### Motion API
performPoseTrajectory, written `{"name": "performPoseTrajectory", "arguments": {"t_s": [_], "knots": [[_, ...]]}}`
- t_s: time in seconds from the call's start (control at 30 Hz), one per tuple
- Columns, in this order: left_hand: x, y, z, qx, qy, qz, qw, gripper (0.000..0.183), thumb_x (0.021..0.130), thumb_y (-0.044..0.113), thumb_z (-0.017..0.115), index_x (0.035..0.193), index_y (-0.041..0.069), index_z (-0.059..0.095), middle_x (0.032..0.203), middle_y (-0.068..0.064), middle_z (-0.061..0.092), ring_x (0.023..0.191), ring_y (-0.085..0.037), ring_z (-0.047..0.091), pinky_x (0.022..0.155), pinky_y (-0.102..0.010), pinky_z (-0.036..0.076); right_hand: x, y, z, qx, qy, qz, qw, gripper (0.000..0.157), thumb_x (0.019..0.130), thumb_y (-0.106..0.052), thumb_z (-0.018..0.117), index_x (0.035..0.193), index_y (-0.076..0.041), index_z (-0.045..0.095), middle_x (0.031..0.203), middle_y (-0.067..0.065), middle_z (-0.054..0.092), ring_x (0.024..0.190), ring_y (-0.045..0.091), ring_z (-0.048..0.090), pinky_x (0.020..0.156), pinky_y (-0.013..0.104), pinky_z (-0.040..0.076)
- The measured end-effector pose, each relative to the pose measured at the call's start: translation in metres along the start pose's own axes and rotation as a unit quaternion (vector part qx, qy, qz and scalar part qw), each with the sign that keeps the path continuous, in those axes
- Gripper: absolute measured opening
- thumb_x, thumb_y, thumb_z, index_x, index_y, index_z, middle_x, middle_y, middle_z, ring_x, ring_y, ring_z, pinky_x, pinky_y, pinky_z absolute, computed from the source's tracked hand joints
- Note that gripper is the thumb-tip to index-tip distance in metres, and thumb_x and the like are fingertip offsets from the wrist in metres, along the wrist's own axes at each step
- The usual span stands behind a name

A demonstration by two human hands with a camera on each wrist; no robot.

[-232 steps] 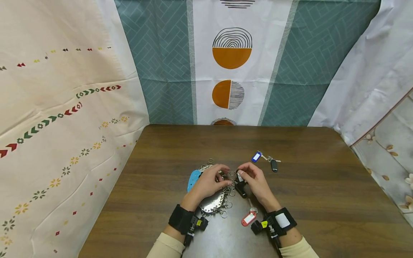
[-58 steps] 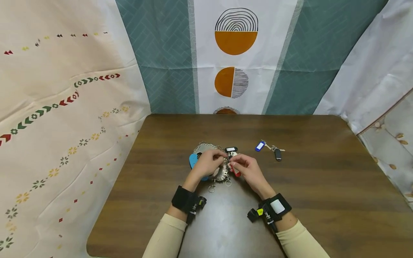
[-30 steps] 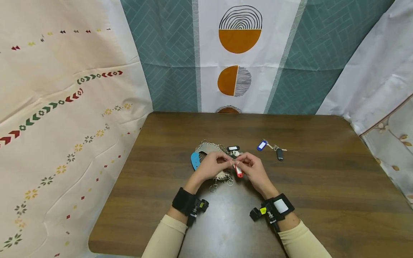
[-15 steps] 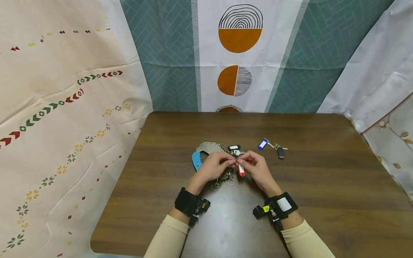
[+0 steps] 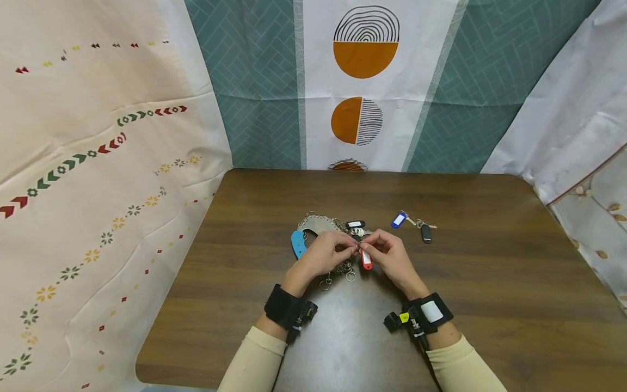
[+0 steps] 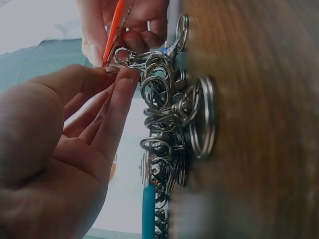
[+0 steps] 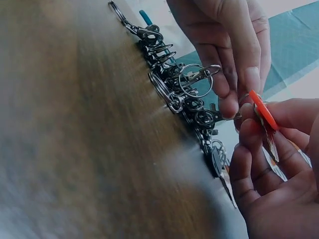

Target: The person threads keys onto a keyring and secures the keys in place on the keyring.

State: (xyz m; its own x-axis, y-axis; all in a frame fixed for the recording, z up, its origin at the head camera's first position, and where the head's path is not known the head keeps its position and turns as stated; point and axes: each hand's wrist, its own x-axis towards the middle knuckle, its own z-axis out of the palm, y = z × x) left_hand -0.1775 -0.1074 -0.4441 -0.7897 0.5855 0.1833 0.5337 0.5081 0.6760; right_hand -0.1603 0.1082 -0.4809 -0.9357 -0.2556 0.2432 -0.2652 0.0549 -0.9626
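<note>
My left hand (image 5: 325,253) pinches a small metal split ring (image 6: 112,70) between thumb and forefinger. Fingertips of both hands nearly meet over the right edge of a flat metal key holder (image 5: 318,224) fringed with clasps and rings. My right hand (image 5: 392,258) pinches a red key tag (image 7: 264,110) that has a key (image 7: 272,144) hanging beside it. A swivel clasp (image 6: 130,57) on the holder reaches up to the fingertips. The holder's blue handle (image 5: 297,244) shows left of my left hand, which hides the holder's middle.
At the holder's far right corner lies a black key tag (image 5: 355,224) with keys. Further right on the wooden table (image 5: 490,261) are a blue key tag (image 5: 399,220) and a dark key tag (image 5: 426,234), both with keys. Patterned cloths hang behind.
The black tag moved from my right hand to the holder's far corner. The red tag, earlier lying on the table, is now in my right hand. Within the last second the hands barely shifted.
</note>
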Motion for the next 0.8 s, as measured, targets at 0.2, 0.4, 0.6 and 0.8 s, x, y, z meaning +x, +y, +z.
{"name": "performPoseTrajectory", "arguments": {"t_s": [0.2,0.4,0.6,0.8], "knots": [[0.0004,-0.0008,0.0003,0.016,-0.007,0.002,0.9998,0.015,0.099,0.016,0.067,0.104,0.011,0.08,0.112,0.0,0.075,0.106,-0.01,0.065,0.091,-0.029,0.056,0.0003,-0.0014,0.0003,-0.026,-0.005,-0.008,1.0,0.007,0.098,-0.005,0.069,0.099,0.001,0.067,0.095,0.027,0.07,0.075,0.025,0.058,0.063,0.02,0.047],[0.0008,-0.0002,0.0026,0.006,0.013,-0.009,0.9999,0.013,0.1,0.017,0.066,0.104,0.012,0.078,0.105,0.0,0.074,0.093,-0.007,0.066,0.084,-0.026,0.057,0.0008,-0.0019,0.0017,-0.032,-0.002,-0.013,0.999,0.005,0.098,-0.004,0.068,0.099,0.001,0.067,0.094,0.027,0.069,0.075,0.021,0.057,0.063,0.02,0.047],[0.0001,0.0008,0.0044,-0.013,0.02,-0.028,0.9993,0.012,0.1,0.017,0.065,0.102,0.012,0.076,0.1,0.0,0.071,0.086,-0.007,0.064,0.079,-0.025,0.057,0.0,-0.0037,0.0034,-0.036,0.004,-0.009,0.999,0.007,0.098,-0.006,0.069,0.098,0.0,0.067,0.096,0.025,0.07,0.077,0.024,0.058,0.065,0.02,0.048],[-0.0006,-0.0015,0.0062,0.003,0.019,-0.035,0.9992,0.013,0.101,0.02,0.063,0.101,0.015,0.075,0.095,0.002,0.07,0.082,-0.007,0.062,0.074,-0.024,0.055,0.0001,-0.0017,0.0042,-0.053,0.004,-0.013,0.998,0.005,0.098,-0.006,0.069,0.099,-0.001,0.068,0.094,0.022,0.07,0.076,0.021,0.058,0.064,0.021,0.047]]}}
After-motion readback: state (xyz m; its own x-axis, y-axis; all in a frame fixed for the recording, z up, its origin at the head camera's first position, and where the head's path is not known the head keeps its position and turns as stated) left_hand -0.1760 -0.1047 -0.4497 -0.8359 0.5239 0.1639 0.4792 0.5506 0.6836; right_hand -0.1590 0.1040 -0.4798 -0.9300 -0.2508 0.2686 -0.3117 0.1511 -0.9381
